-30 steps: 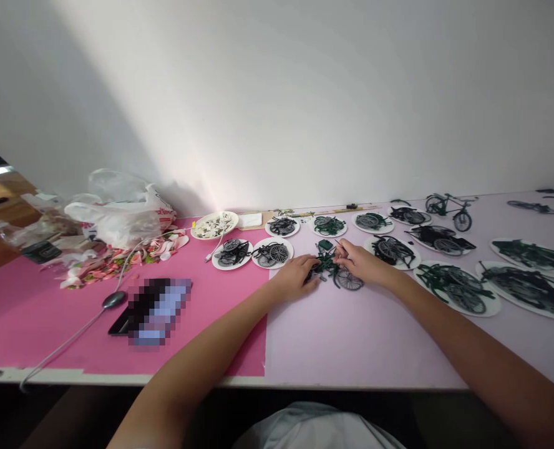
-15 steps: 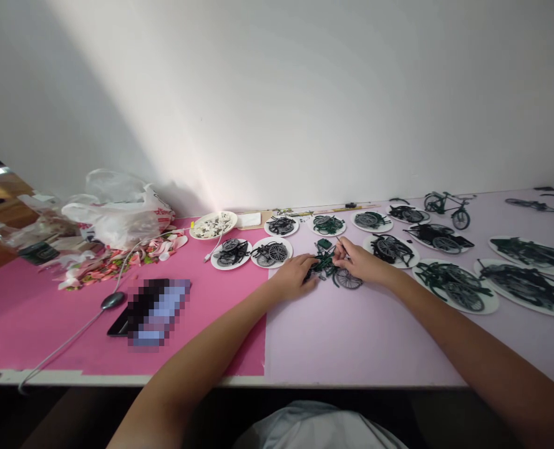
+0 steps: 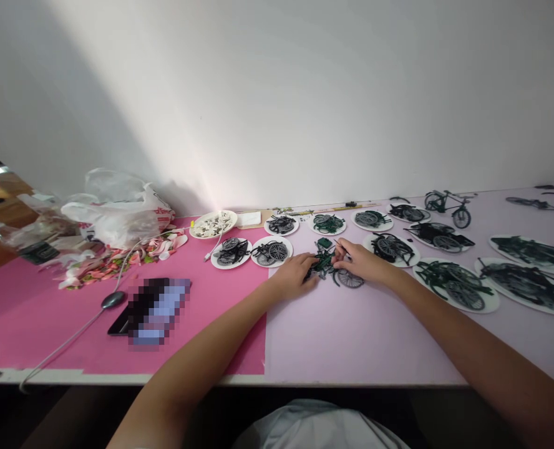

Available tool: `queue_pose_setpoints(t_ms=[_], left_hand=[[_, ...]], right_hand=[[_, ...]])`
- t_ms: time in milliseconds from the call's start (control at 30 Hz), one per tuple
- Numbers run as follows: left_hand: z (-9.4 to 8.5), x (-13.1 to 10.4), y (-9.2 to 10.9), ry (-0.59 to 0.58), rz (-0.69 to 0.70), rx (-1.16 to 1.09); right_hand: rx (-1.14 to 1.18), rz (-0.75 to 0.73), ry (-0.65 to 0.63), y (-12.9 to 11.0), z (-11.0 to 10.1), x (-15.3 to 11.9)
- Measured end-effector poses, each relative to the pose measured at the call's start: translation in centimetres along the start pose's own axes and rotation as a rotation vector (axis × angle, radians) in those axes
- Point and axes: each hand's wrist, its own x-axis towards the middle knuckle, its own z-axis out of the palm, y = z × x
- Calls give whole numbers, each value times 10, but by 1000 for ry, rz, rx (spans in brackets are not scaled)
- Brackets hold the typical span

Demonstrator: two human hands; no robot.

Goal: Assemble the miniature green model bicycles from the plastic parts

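Observation:
Dark green and grey model bicycle parts lie on the pale lilac surface between my hands. My left hand rests at their left side, fingertips pressed on a dark part. My right hand pinches a thin stick-like tool over the parts. Below its fingers shows a grey spoked wheel. A small dark green piece lies just behind. Plates of black and grey bicycle parts stand near, one behind my left hand and another to the right of my right hand.
An assembled toy bicycle stands at the back right, with larger plates nearer. On the pink left side are a dish of pale pieces, a plastic bag, petals, a cable and a blurred phone.
The grey wheel beside my right hand has shifted very slightly to the right. Both hands have stayed almost in place.

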Motion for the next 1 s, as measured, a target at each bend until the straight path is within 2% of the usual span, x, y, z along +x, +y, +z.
queue_pose_setpoints(t_ms=[300,500,667,800,1000], left_hand=[[1,1,-1,2,9,-5],[0,1,0,-1,6,-4],[-3,0,5,3,-9,-13],[-1,2,8,87,-55,-29],[6,7,5,211,10,46]], right_hand=[[-52,-4,1,-1,3,-1],[-68,-6,54,-4,3,-1],[13,-32,48,-9,5,-1],[73,-53,63,-9,9,0],[249,-23,44,-8,17,0]])
